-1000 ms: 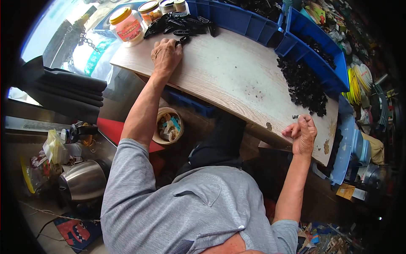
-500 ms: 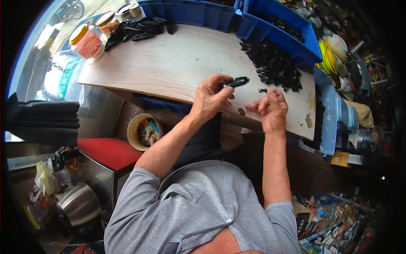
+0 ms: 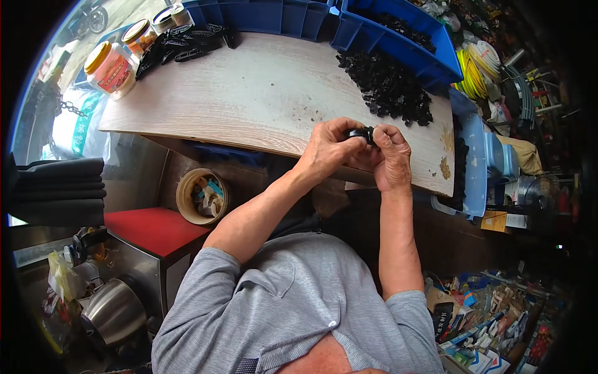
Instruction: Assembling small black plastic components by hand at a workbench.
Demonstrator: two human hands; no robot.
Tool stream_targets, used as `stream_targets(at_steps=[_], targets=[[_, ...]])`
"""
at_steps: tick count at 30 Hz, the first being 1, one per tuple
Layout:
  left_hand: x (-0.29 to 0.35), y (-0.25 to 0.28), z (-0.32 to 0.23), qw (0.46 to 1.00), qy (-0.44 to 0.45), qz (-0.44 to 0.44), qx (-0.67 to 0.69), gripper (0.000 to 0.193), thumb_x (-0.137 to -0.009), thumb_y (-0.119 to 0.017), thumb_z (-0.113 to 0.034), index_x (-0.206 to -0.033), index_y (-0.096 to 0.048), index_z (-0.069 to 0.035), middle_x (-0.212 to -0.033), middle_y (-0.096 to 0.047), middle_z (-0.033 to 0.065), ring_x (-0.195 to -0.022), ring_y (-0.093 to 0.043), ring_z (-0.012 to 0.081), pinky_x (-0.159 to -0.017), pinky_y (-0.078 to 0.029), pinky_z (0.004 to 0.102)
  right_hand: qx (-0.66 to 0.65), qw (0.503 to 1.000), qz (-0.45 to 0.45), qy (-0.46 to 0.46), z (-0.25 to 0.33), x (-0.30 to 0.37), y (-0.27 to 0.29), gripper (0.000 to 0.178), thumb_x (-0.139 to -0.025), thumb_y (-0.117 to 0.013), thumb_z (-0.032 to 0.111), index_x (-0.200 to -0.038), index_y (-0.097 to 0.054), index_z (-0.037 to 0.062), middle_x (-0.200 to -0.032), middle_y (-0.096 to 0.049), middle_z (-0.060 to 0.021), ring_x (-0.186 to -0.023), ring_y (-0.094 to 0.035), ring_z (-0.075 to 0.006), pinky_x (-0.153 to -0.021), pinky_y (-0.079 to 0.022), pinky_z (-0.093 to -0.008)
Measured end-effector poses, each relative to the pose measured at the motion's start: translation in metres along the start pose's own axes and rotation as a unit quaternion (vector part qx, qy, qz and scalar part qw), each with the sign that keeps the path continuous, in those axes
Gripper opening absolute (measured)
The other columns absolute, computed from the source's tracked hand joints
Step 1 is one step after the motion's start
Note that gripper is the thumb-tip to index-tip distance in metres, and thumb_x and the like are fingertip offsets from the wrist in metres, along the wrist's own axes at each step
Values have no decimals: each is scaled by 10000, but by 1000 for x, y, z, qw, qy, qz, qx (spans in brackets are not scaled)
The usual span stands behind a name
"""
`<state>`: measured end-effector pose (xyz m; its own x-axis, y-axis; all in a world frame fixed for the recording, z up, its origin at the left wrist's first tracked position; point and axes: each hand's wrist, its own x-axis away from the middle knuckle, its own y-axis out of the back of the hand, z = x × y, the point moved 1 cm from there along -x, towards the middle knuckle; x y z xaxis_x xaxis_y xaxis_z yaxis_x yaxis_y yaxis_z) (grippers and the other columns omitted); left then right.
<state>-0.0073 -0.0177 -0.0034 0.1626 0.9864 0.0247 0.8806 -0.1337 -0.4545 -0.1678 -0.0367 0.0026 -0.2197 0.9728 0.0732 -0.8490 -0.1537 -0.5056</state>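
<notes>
Over the table's near edge, my left hand (image 3: 329,148) is closed round a dark, elongated black plastic part (image 3: 359,133), mostly hidden by the fingers. My right hand (image 3: 392,156) meets it from the other side, thumb and fingers pinched at the part's end on a small black plastic piece. Where the two pieces touch is covered by my fingertips. A heap of small black plastic pieces (image 3: 389,90) lies beyond my right hand. Longer, glossy black parts (image 3: 187,42) are piled at the table's far left.
Blue bins (image 3: 398,47) line the back of the pale wooden table (image 3: 249,93). Lidded jars (image 3: 112,71) stand at its far left corner. A bucket of scraps (image 3: 202,196) sits below the front edge, beside a red-topped cabinet (image 3: 152,230). Another blue bin (image 3: 478,168) stands off the right end.
My hands have come together from apart. The small piece from my right fingers is now up against the end of the long black part, which my left hand has moved right.
</notes>
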Motion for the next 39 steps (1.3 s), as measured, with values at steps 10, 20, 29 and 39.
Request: stream_targets(at_steps=[10, 20, 29, 39], targets=[[-6, -6, -16, 993, 98, -60, 33, 129, -887, -661, -118, -920, -643, 6, -810, -661, 60, -666, -645, 105, -606, -547, 232, 45, 999, -16, 11, -6, -5, 12, 109, -895, -711, 104, -973, -637, 91, -913, -656, -7, -721, -651, -129, -688, -580, -278], [-1, -4, -14, 993, 60, -84, 51, 128, -882, -657, -115, -871, -651, 12, -792, -651, 68, -598, -618, 108, -550, -545, 240, 194, 978, -23, -72, 14, 3, -10, 193, -891, -651, 243, -804, -581, 86, -655, -534, 15, -497, -520, -96, -475, -479, -263], [-13, -6, -7, 999, 31, -19, 30, 149, -887, -667, -143, -945, -674, -5, -794, -655, 58, -651, -633, 111, -571, -548, 251, 144, 987, -75, -11, 11, 11, -8, 257, -872, -635, 246, -682, -507, 130, -514, -405, 37, -424, -474, -123, -458, -477, -285], [-94, 0, 4, 686, -320, -30, -653, 151, -808, -675, -193, -945, -686, -132, -875, -622, 90, -934, -560, 310, -758, -507, 405, 116, 953, -278, 16, 73, 13, 76, 302, -884, -631, 320, -743, -504, 85, -441, -391, -19, -477, -590, -206, -572, -610, -508]])
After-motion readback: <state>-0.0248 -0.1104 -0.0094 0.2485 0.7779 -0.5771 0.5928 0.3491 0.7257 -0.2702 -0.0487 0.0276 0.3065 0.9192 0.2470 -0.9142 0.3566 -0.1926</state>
